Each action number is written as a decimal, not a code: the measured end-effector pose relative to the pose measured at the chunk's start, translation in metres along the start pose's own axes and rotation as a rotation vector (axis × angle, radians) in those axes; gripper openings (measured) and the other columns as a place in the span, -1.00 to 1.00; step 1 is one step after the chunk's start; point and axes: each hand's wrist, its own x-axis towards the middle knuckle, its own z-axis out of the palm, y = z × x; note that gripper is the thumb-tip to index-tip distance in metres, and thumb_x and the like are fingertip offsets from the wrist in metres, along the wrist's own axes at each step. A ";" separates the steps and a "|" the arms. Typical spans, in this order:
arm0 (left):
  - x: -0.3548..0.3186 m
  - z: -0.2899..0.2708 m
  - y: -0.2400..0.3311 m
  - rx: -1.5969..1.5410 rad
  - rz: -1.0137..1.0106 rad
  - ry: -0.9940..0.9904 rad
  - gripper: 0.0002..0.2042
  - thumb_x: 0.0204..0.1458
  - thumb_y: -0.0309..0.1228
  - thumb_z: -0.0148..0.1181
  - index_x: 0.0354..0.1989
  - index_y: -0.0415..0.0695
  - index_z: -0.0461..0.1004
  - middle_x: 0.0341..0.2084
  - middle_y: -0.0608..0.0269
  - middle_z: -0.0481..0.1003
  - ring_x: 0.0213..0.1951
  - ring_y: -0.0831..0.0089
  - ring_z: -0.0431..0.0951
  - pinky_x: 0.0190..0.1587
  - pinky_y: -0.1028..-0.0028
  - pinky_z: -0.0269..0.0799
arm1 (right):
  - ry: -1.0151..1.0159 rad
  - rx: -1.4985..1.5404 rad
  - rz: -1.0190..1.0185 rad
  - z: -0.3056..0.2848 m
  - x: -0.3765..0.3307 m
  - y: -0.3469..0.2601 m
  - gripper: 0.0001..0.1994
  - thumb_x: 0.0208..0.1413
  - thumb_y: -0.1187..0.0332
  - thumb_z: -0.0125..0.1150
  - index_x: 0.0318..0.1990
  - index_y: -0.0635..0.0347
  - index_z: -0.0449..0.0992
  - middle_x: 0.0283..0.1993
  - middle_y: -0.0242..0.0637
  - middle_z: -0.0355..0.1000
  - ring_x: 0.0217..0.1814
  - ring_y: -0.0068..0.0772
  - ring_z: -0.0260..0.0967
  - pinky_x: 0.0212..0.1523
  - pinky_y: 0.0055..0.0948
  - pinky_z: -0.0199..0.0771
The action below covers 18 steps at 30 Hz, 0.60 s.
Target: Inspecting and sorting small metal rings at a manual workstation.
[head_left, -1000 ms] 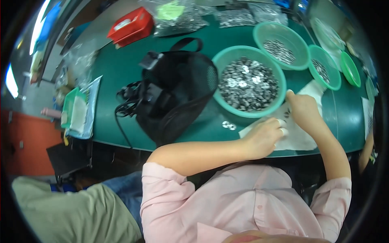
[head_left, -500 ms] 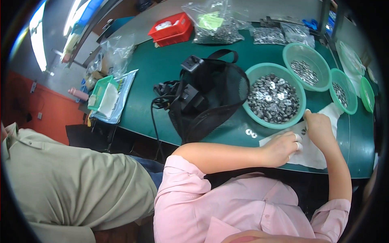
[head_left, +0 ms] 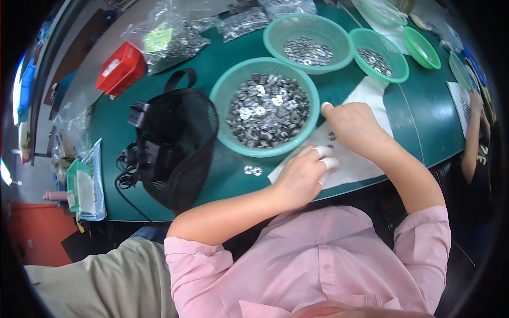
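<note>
My left hand (head_left: pixel 303 177) rests on a white cloth (head_left: pixel 366 170) at the table's front edge. Its fingers are curled, with white covers on several fingertips. My right hand (head_left: pixel 356 127) lies farther right over the same cloth, fingers bent under and thumb pointing toward the large green bowl. What either hand pinches, if anything, is hidden. Between the hands, small dark round pieces (head_left: pixel 331 137) lie on the cloth. Beside them stands the large green bowl (head_left: pixel 218 123), heaped with shiny round metal pieces (head_left: pixel 268 111) that have holes. Two loose metal discs (head_left: pixel 253 170) lie left of my left hand.
More green bowls (head_left: pixel 273 40) of metal pieces stand behind. To the left are a black mesh bag (head_left: pixel 199 143) with a cable, a red bin (head_left: pixel 121 69) and a clear bag of parts (head_left: pixel 175 50). A seated person's khaki clothing (head_left: pixel 106 275) is at left; another person's arm (head_left: pixel 471 143) shows at right.
The view has swung right, so the table's things sit farther left in it. Another person's arm has come in at the right. Both my hands stay over the cloth, in much the same pose.
</note>
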 end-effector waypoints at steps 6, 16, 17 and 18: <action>0.003 0.005 -0.013 -0.003 0.001 -0.007 -0.84 -0.20 -0.63 0.13 -0.39 -0.17 0.48 -0.33 0.13 0.42 -0.25 0.16 0.41 -0.19 0.32 0.33 | -0.064 0.031 0.029 0.010 0.007 0.006 -0.88 -0.17 0.48 0.01 -0.41 0.26 0.29 -0.65 -0.16 0.35 -0.53 -0.10 0.38 -0.55 -0.22 0.29; -0.005 0.008 -0.027 0.005 -0.008 -0.072 -0.68 -0.38 -0.70 0.07 -0.33 -0.21 0.45 -0.24 0.12 0.39 -0.15 0.16 0.35 -0.10 0.33 0.30 | -0.123 0.020 0.000 0.020 0.012 0.011 -0.91 -0.14 0.51 -0.01 -0.41 0.31 0.32 -0.58 -0.15 0.38 -0.46 -0.08 0.39 -0.54 -0.21 0.33; -0.005 0.009 -0.027 -0.005 -0.008 -0.072 -0.68 -0.38 -0.70 0.07 -0.33 -0.21 0.45 -0.24 0.12 0.39 -0.15 0.16 0.35 -0.10 0.33 0.30 | -0.105 0.028 -0.006 0.023 0.012 0.012 -0.89 -0.13 0.50 -0.02 -0.40 0.30 0.31 -0.60 -0.13 0.36 -0.48 -0.07 0.38 -0.53 -0.21 0.31; -0.007 0.008 -0.029 0.000 -0.009 -0.078 -0.67 -0.38 -0.70 0.07 -0.32 -0.21 0.45 -0.23 0.11 0.38 -0.14 0.15 0.35 -0.09 0.33 0.30 | -0.084 0.040 -0.023 0.026 0.013 0.012 -0.88 -0.13 0.49 -0.04 -0.38 0.29 0.29 -0.63 -0.12 0.34 -0.51 -0.06 0.36 -0.52 -0.20 0.29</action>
